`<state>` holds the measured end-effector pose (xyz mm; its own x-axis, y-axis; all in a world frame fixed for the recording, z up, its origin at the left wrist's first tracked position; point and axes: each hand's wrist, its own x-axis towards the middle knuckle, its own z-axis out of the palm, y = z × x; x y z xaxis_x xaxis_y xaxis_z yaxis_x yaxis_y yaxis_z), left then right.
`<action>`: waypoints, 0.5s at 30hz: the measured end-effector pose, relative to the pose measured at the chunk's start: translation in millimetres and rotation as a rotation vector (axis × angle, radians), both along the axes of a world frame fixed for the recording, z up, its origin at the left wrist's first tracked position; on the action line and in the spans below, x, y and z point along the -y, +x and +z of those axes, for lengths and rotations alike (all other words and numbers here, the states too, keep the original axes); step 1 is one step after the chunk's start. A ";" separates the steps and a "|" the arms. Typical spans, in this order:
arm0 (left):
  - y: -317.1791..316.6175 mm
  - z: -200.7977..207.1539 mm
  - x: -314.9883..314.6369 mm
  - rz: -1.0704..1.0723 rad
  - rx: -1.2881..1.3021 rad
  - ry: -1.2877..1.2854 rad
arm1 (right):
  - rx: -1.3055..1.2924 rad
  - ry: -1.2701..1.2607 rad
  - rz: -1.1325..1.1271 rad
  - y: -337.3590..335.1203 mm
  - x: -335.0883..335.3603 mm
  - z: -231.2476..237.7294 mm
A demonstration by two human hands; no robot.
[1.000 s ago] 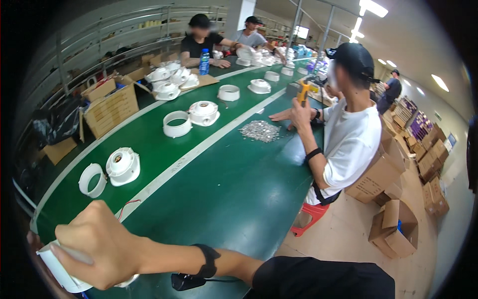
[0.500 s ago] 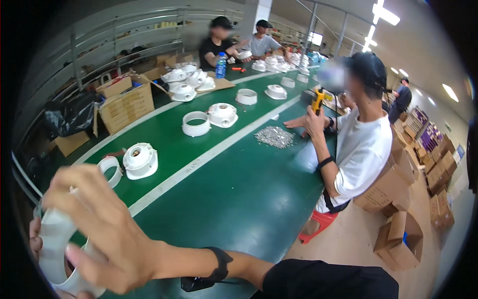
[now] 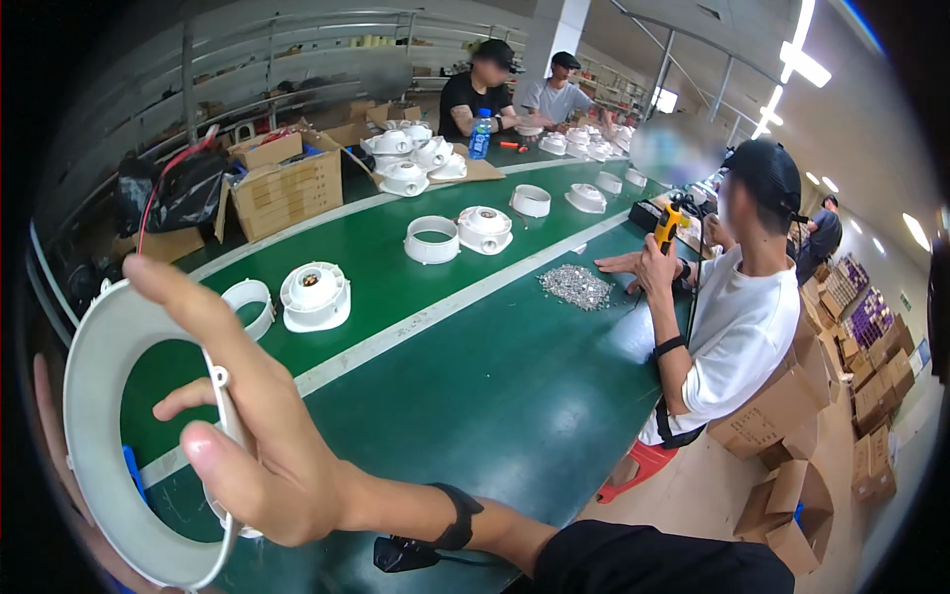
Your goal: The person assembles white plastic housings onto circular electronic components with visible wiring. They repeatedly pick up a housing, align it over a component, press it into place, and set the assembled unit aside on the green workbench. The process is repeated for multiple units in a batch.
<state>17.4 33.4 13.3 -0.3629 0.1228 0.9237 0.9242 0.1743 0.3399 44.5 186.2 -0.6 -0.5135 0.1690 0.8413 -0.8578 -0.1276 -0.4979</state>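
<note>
A large white plastic ring (image 3: 99,396) with small lugs on its rim is held up at the near left, its wide opening turned toward me. My right hand (image 3: 267,436) grips its right side, with the thumb by the rim and the index finger stretched along the top. At the far left edge, my left hand (image 3: 61,465) shows only partly, its fingers lying along the ring's outer side. Just beyond, on the green belt, lie a smaller-looking white ring (image 3: 259,322) and a white housing (image 3: 317,299) with a copper-coloured centre.
More white rings and housings line the belt (image 3: 396,287), with a pile of housings (image 3: 406,178) on cardboard. Small metal parts (image 3: 576,287) lie heaped on the green table (image 3: 445,396). A co-worker (image 3: 737,307) at the right holds a yellow tool (image 3: 669,226). Cartons (image 3: 282,198) stand behind.
The ring has been raised and turned, so its opening now shows wide. My right hand's fingers have straightened and spread. The whole scene has shifted rightward in the picture.
</note>
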 end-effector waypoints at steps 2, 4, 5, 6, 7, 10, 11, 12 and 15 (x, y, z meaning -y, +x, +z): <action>-0.6 -3.2 -4.3 -0.087 0.056 0.065 | -0.031 -0.021 -0.085 -0.2 6.6 -2.1; -2.3 -4.3 -4.7 -0.108 0.065 0.076 | -0.074 0.016 -0.140 -2.0 7.1 -2.4; -3.2 -4.2 -7.5 -0.129 0.071 0.087 | -0.083 0.068 -0.188 -1.5 4.5 -1.4; -4.1 -5.1 -11.1 -0.151 0.077 0.100 | -0.092 0.125 -0.236 -1.3 2.4 -0.4; -5.1 -6.1 -15.4 -0.171 0.083 0.118 | -0.122 0.220 -0.328 0.3 -1.9 3.3; -9.8 -7.0 -5.2 -0.148 0.082 0.136 | -0.092 0.269 -0.258 -11.0 6.5 2.1; -12.6 -6.9 0.9 -0.129 0.078 0.134 | -0.038 0.290 -0.235 -11.4 7.3 0.6; -15.6 -9.6 -0.9 -0.128 0.078 0.142 | -0.046 0.257 -0.196 -15.7 7.2 -1.0; -15.2 -5.2 -0.1 -0.188 0.106 0.259 | -0.022 0.171 -0.110 -15.9 8.0 3.5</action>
